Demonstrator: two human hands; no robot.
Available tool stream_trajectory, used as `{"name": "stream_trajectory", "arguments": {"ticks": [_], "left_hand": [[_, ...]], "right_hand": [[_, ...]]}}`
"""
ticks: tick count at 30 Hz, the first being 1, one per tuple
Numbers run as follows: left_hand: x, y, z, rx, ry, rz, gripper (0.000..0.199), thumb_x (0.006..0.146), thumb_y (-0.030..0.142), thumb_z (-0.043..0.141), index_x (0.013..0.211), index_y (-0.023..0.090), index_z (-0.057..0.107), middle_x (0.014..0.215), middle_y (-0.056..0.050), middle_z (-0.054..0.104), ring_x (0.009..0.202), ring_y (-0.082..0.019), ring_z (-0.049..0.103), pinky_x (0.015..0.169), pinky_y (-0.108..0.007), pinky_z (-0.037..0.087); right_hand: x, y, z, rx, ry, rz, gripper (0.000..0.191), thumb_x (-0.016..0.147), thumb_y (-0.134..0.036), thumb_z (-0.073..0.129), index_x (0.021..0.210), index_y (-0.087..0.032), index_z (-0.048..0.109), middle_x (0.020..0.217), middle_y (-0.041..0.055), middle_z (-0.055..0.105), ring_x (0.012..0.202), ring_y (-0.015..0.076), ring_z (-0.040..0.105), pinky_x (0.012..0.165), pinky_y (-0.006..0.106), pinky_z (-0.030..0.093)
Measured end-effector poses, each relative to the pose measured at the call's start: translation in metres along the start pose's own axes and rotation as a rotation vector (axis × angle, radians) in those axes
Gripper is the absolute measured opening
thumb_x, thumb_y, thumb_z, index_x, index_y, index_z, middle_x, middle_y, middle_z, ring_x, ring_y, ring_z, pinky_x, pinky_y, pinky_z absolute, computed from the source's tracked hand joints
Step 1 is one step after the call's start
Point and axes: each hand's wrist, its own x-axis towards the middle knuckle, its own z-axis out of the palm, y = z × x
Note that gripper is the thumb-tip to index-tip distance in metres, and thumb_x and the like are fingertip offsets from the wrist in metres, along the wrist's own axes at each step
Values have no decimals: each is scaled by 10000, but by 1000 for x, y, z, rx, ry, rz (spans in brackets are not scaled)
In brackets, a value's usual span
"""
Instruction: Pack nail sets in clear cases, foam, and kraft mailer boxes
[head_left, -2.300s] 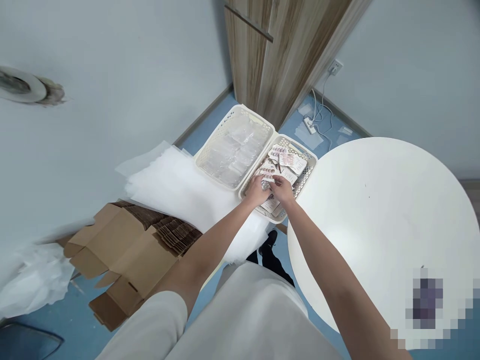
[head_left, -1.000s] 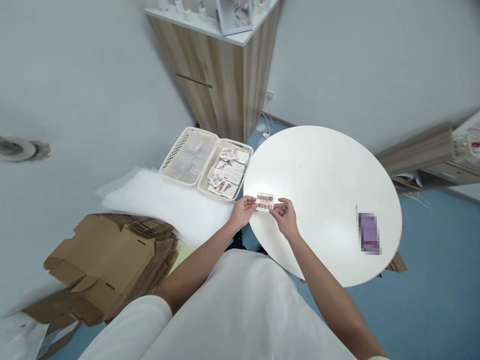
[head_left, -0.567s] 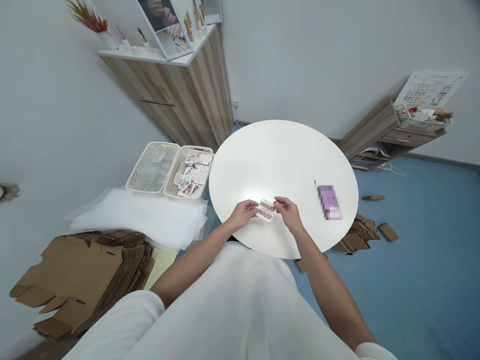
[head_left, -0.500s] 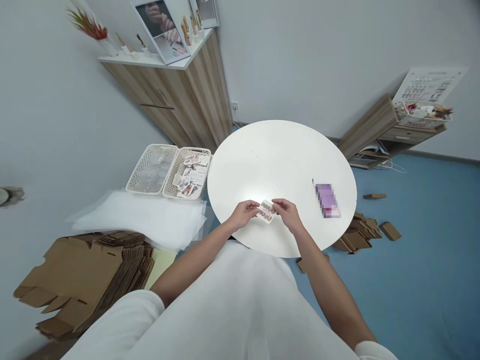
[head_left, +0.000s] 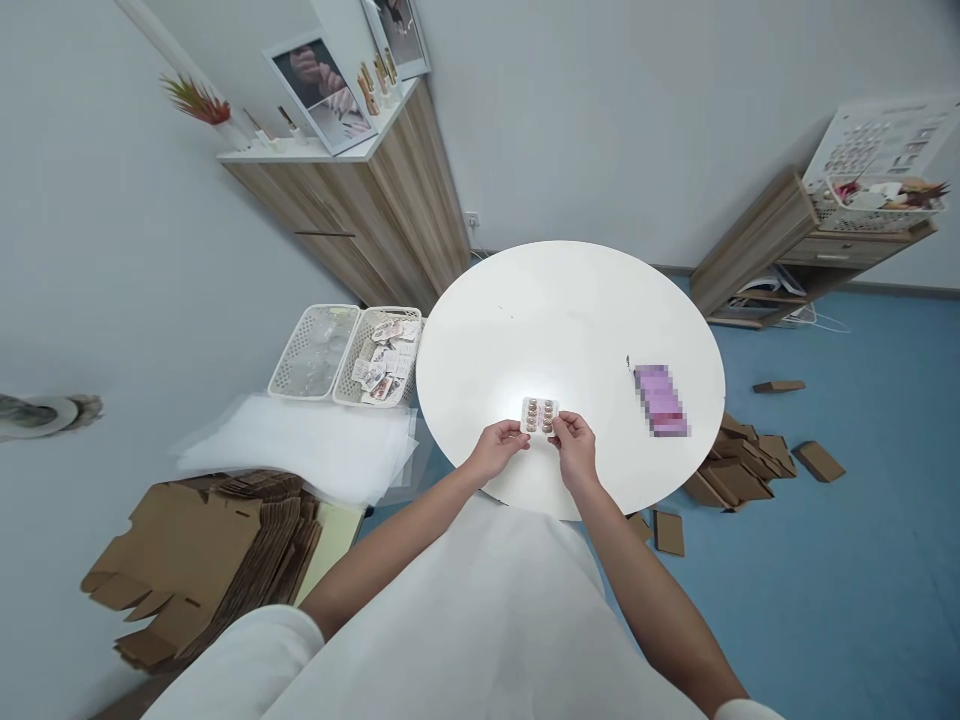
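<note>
A small white card of press-on nails (head_left: 539, 415), with two columns of shiny brownish nails, is held low over the round white table (head_left: 570, 300). My left hand (head_left: 496, 448) is closed on the card's lower left edge, with thumb and fingers pinching it. At the lower right corner my right hand (head_left: 576, 448) pinches the same card, its fingertips covering a bit of the corner. The card's face is turned up towards me, its columns running away from me. To the right on the tabletop lies a blurred purple item (head_left: 661, 400).
Two white baskets (head_left: 379, 398) stand left of the table, one with several cards, one with clear plastic pieces. Translucent sheets (head_left: 300, 445) and flattened cardboard boxes (head_left: 180, 550) lie nearer. Brown boxes (head_left: 739, 470) lie on the floor at right. A wooden cabinet (head_left: 405, 190) stands behind.
The card has turned from a slant to nearly square with me, and moved slightly away. Both hands have shifted to its lower corners. The camera view has shifted a little.
</note>
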Motion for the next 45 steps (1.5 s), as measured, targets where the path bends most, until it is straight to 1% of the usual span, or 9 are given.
{"name": "stream_trajectory", "arguments": {"ticks": [4, 8, 15, 19, 24, 29, 33, 37, 45], "left_hand": [[6, -2, -1, 10, 49, 81, 274, 727, 380, 587, 856, 138, 600, 778, -49, 623, 717, -136, 596, 727, -291, 450], [6, 9, -11, 151, -14, 116, 249, 741, 354, 564, 869, 151, 631, 751, -45, 628, 708, -142, 583, 715, -288, 452], [9, 26, -18, 233, -153, 155, 278, 754, 360, 549, 934, 171, 644, 859, -54, 634, 718, -134, 564, 688, -277, 457], [7, 24, -17, 192, -33, 179, 392, 755, 363, 560, 1097, 172, 551, 863, -50, 596, 745, -127, 578, 737, -301, 457], [-5, 18, -16, 418, -7, 336, 742, 615, 305, 712, 1274, 252, 375, 980, -36, 550, 780, -120, 571, 826, -326, 435], [-5, 12, -13, 565, -40, 425, 673, 658, 253, 673, 1268, 264, 387, 941, -21, 558, 730, -114, 545, 802, -328, 446], [-4, 6, -14, 540, -61, 414, 631, 677, 221, 640, 1260, 250, 399, 926, -21, 547, 694, -101, 527, 771, -305, 452], [-4, 4, -22, 485, -78, 377, 606, 684, 222, 615, 1255, 246, 413, 885, -11, 537, 683, -97, 517, 754, -291, 452], [6, 5, -62, 461, -36, 339, 578, 689, 194, 586, 1245, 235, 433, 893, -14, 534, 684, -98, 519, 733, -270, 455]], "right_hand": [[-5, 1, 1, -7, -42, 31, 255, 638, -402, 635, 772, -204, 547, 736, -4, 571, 630, 108, 537, 588, 259, 457], [6, -15, -8, -131, -102, -20, 289, 648, -425, 621, 838, -213, 570, 833, 29, 606, 748, 143, 560, 650, 283, 460], [14, -35, -18, -318, -383, -20, 292, 608, -412, 667, 773, -182, 597, 676, 14, 598, 643, 140, 540, 626, 296, 427], [7, -27, -17, -247, -271, -13, 289, 590, -409, 679, 750, -189, 583, 647, -7, 571, 564, 108, 492, 570, 277, 407], [-1, -21, -19, -166, -182, 28, 269, 600, -397, 672, 750, -198, 573, 633, -22, 552, 532, 89, 466, 557, 264, 404], [-3, -13, -23, -194, -163, 34, 283, 612, -420, 649, 765, -199, 561, 634, -13, 549, 549, 105, 484, 563, 275, 420], [-5, -10, -22, -266, -175, -13, 374, 655, -411, 614, 962, -210, 543, 647, -23, 529, 579, 114, 507, 602, 287, 439], [-7, -12, -20, -407, -274, -80, 514, 687, -420, 580, 1156, -241, 472, 851, 18, 546, 660, 124, 542, 654, 310, 459], [6, -1, 8, -742, -480, -208, 722, 638, -320, 642, 1294, -299, 341, 1034, 40, 508, 693, 131, 528, 724, 363, 449]]}}
